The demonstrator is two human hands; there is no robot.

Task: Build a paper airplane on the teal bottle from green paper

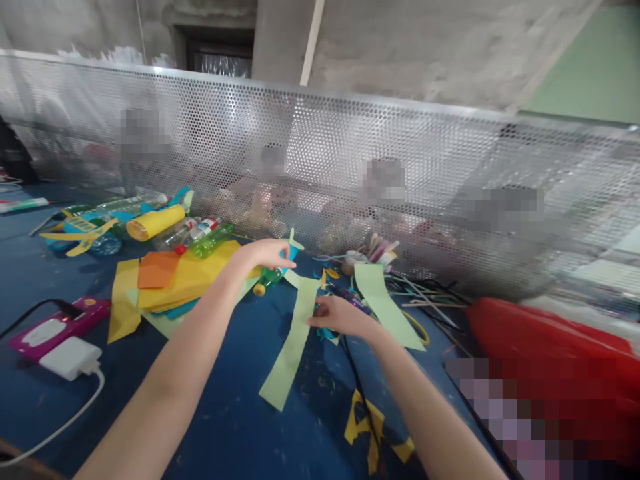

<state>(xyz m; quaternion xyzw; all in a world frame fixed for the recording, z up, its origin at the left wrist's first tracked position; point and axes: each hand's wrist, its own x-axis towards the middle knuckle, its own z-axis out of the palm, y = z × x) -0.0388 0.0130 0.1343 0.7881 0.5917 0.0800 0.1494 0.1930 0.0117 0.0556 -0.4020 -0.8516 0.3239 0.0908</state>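
Note:
My left hand [273, 254] reaches to the middle of the table. Its fingers are closed over a small green plastic bottle [270, 277] with a yellow cap, blue wrapping and a pale green piece sticking up. Part of the bottle is hidden under the fingers. A long pale green paper strip [290, 357] runs from beside the bottle toward me. At the strip's right edge my right hand [345, 316] has thumb and fingers pinched together on the paper. Dark and blue scraps lie behind and under the right hand.
Yellow and orange paper sheets [200, 277] and decorated bottles [156, 223] lie left. A pink power strip [55, 330] with a white charger sits nearer. Another pale green strip [383, 307], yellow scraps [363, 423] and a red bag [540, 347] are right. A perforated metal screen [320, 147] stands behind.

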